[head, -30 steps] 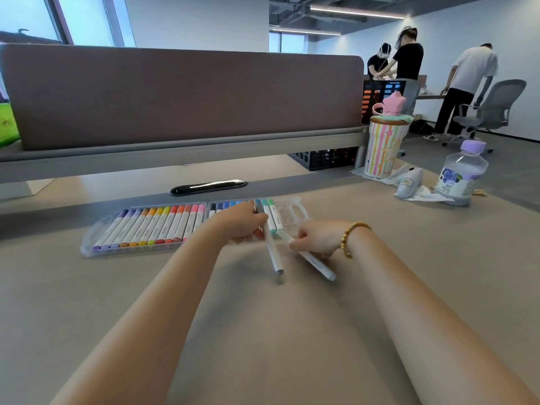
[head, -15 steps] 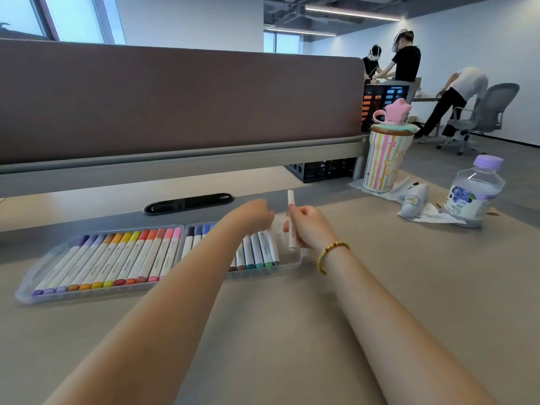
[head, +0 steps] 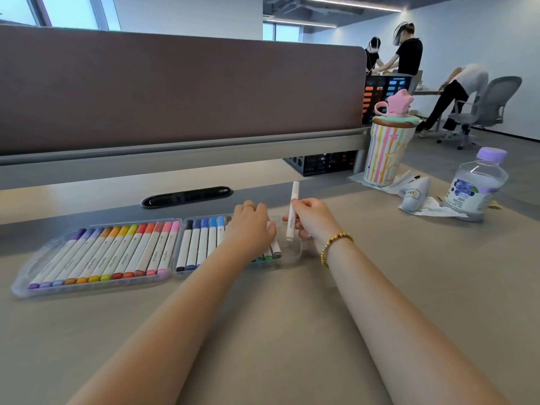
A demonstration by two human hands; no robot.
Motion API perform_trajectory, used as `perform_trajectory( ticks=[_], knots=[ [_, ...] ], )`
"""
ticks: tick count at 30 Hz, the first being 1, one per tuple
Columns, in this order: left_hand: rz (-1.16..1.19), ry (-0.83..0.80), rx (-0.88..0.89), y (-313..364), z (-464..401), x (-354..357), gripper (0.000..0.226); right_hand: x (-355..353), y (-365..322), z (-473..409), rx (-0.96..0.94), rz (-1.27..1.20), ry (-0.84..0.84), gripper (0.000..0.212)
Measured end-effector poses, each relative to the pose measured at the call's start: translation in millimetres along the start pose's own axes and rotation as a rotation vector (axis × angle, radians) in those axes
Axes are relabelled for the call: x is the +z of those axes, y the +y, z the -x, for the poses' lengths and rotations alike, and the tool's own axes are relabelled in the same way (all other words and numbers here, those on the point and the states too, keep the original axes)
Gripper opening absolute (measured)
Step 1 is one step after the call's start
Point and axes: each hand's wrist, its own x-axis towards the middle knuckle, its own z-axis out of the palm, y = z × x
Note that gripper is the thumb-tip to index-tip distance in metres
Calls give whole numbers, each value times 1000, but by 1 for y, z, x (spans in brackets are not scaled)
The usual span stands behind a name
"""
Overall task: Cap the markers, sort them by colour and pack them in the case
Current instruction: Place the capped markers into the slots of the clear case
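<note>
The marker case (head: 96, 283), a clear plastic tray in two hinged halves, lies open on the beige desk (head: 263, 331) in front of the brown partition screen (head: 175, 92), and every place below is told from this case. Its left half holds a full row of capped markers (head: 111, 255) running from purple through orange and yellow to red and pink; its right half holds a second row (head: 198, 244) starting black and passing through blues, with green and grey ends showing at the near rim, while the right end of that half is bare plastic. Beyond the case, a black cable slot (head: 187, 197) is set into the desk. Well to the right of the case stand a striped tumbler (head: 385, 153) with a pink star lid and a clear water bottle (head: 476, 185) with a lilac cap, with a small white pouch (head: 418, 191) on a tissue between them. The left hand (head: 252, 229) rests palm down on the right half of the case, fingers curled over the markers there; whether it grips one I cannot tell. The right hand (head: 312, 220), with a beaded bracelet (head: 336, 247) at the wrist, is closed around a single white marker (head: 292, 211), held nearly upright over the bare right end of the case, its lower tip just above the plastic.
</note>
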Motion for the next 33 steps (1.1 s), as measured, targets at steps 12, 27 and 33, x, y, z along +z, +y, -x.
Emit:
perform_trajectory(
  ticks=[12, 27, 33],
  knots=[
    [-170, -177, 128, -10, 11, 5, 56, -7, -2, 1, -64, 180, 34, 20],
    [-7, -82, 134, -16, 19, 7, 48, 19, 2, -3, -162, 804, 59, 29],
    [22, -95, 141, -18, 15, 7, 45, 35, 3, 3, -237, 971, 97, 30]
  ],
)
